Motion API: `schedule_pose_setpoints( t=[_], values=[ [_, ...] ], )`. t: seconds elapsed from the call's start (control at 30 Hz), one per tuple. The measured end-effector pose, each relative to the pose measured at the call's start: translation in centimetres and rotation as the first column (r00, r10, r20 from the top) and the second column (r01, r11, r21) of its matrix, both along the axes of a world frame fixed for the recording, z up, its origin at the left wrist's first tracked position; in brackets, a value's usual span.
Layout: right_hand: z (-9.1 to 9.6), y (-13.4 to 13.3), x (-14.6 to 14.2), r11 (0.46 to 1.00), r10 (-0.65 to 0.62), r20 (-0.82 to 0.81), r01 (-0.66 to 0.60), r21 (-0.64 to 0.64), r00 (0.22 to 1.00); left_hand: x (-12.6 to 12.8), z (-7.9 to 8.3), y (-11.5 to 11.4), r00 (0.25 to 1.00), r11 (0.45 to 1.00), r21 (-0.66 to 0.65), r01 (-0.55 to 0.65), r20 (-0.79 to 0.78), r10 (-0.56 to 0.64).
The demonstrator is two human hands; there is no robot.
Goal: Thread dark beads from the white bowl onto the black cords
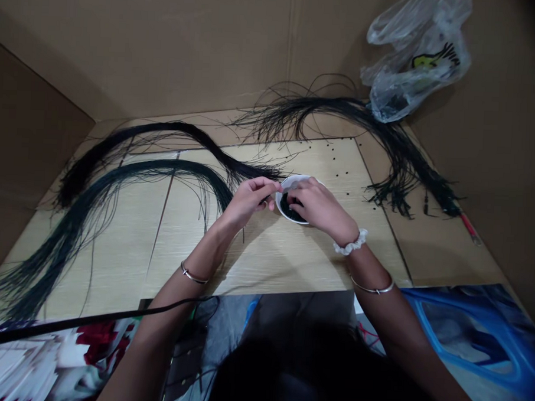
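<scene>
A small white bowl [290,181] stands on the table in front of me, with a dark mass of what look like tiny black beads [293,212] inside. My right hand [314,205] reaches over its rim; the fingers are bent down into the beads, and their tips are partly hidden. At the bowl's left rim is my left hand [254,200], thumb and fingers pinched together on what appears to be a thin dark cord. A dark green bundle of cords [162,165] runs up to my left wrist. Behind it curves a black bundle of cords [177,127], its end close to the bowl.
Another cord bundle [377,125] lies at the back right, near a red-handled tool [468,227]. A clear plastic bag [419,65] rests against the cardboard wall [189,49]. Loose black specks dot the tabletop [265,259]. A blue plastic stool [470,333] stands below right.
</scene>
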State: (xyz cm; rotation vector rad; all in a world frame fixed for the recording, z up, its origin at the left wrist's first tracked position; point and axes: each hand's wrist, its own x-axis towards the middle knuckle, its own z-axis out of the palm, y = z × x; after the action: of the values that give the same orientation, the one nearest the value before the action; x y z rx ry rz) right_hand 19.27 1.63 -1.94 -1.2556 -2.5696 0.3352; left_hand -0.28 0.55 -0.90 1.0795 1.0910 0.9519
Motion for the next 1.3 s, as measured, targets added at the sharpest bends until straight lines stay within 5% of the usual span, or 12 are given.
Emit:
schedule_pose_setpoints(
  t=[0.27,0.43,0.63,0.97,1.3],
  values=[
    [1.2,1.0,0.3,0.994,-0.083,-0.274,0.060,-0.089,0.958,0.1,0.1,-0.1,0.996,0.996,0.028,-0.084,-0.011,0.085],
    [1.7,1.3,0.2,0.950,-0.276,-0.667,0.093,-0.297,0.692,0.3,0.4,-0.4,0.995,0.987,0.123,-0.099,0.018,0.097],
    [2.0,1.2,0.0,0.895,-0.377,-0.792,-0.029,-0.444,0.480,0.5,0.8,-0.9,0.996,0.986,0.135,-0.093,0.001,0.094],
    [2.3,1.1,-0.1,0.868,-0.395,-0.810,-0.111,-0.483,0.434,0.4,1.0,-0.8,0.996,0.987,0.131,-0.089,-0.005,0.090],
    [2.0,1.2,0.0,0.874,-0.364,-0.805,-0.128,-0.469,0.468,0.5,1.3,-1.1,0.995,0.987,0.127,-0.097,0.001,0.097]
  ],
)
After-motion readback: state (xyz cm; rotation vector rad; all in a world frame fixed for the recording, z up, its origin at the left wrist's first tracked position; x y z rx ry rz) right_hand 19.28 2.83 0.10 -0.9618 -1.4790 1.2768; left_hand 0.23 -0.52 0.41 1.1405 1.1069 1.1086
